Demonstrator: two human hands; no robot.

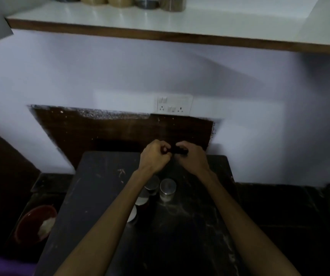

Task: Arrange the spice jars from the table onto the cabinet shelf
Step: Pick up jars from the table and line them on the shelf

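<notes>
Dark tabletop [100, 196] still carries jars [167, 189]; both hands [155, 156] curl around something small and unclear, so free one grip first.

Dark surface [104, 196], scuffed, pale powdery streaks. Metal-lidded spice jars [167, 189] clustered near its middle, just nearer the camera than the two grips, partly hidden under the left forearm; exact count unclear. White shelf [210, 22] with brown front edge, well above the grips: a row of jars [120, 1] at its back, tops cropped.
</notes>
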